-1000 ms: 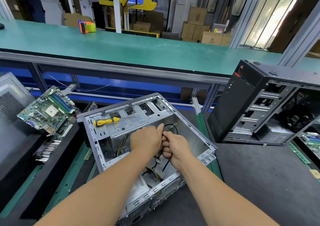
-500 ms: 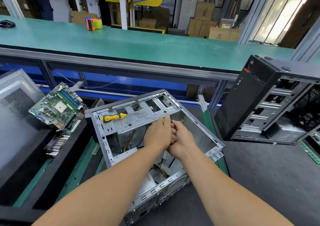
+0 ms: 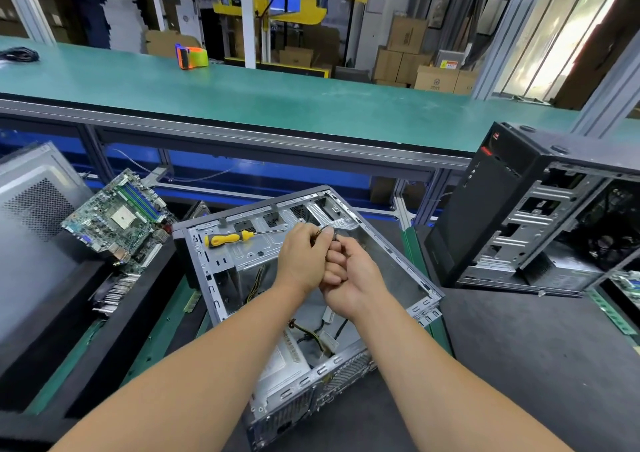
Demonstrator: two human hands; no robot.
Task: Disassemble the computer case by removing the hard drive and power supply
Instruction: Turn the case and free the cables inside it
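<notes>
Grey steel computer case (image 3: 391, 243) lies open on the dark mat. Above it, a cable end (image 3: 325, 232) is pinched by the left hand (image 3: 304, 264) and right hand (image 3: 353, 278), pressed together. A yellow screwdriver (image 3: 227, 238) rests on its drive bracket.

Both bare forearms are extended forward from the lower edge of the view and are brought together at the centre. The left hand (image 3: 304, 261) is held knuckles up, its fingers curled downward and its fingertips pinched together on something small and dark. The right hand (image 3: 349, 278) is pressed against it, fingers curled into a loose fist; what is gripped cannot be made out.
</notes>
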